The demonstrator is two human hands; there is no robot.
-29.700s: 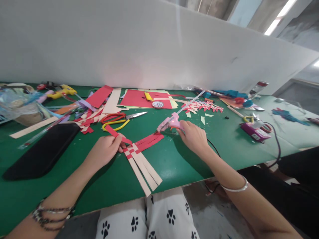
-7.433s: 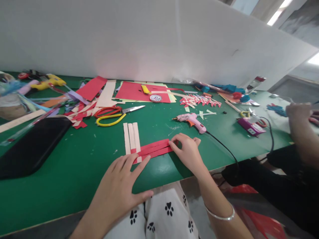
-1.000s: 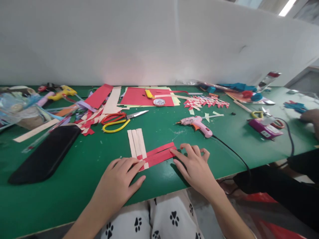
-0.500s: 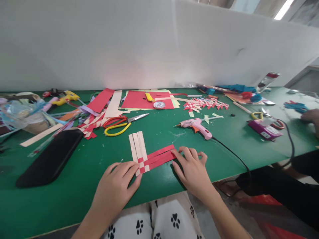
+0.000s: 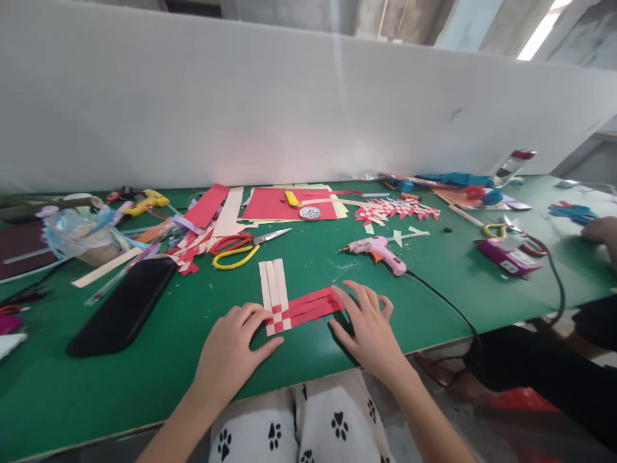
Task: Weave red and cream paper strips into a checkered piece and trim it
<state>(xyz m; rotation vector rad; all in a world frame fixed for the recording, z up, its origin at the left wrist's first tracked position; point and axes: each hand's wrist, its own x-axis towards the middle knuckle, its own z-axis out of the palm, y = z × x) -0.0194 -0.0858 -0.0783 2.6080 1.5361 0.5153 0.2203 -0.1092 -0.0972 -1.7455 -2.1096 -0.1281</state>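
Note:
A small weave of red and cream paper strips (image 5: 291, 304) lies flat on the green table (image 5: 159, 360) near its front edge. My left hand (image 5: 232, 350) rests flat beside the woven corner, fingers spread, fingertips touching the cream strips. My right hand (image 5: 369, 328) lies open at the free ends of the red strips, fingers touching them. A pink glue gun (image 5: 377, 247) lies just beyond my right hand, its black cord running off the table's edge. Neither hand holds anything.
Red-and-yellow scissors (image 5: 241, 247), loose paper strips, red sheets (image 5: 279, 202) and a black case (image 5: 123, 308) lie at the left and back. More woven pieces (image 5: 398, 209) and a purple box (image 5: 506, 256) lie to the right, where another person's hand (image 5: 598, 230) shows. A white wall bounds the far edge.
My view has tilted up and shifted slightly. Both hands stay flat at the ends of the weave, and the left hand has drawn back a little from the woven corner.

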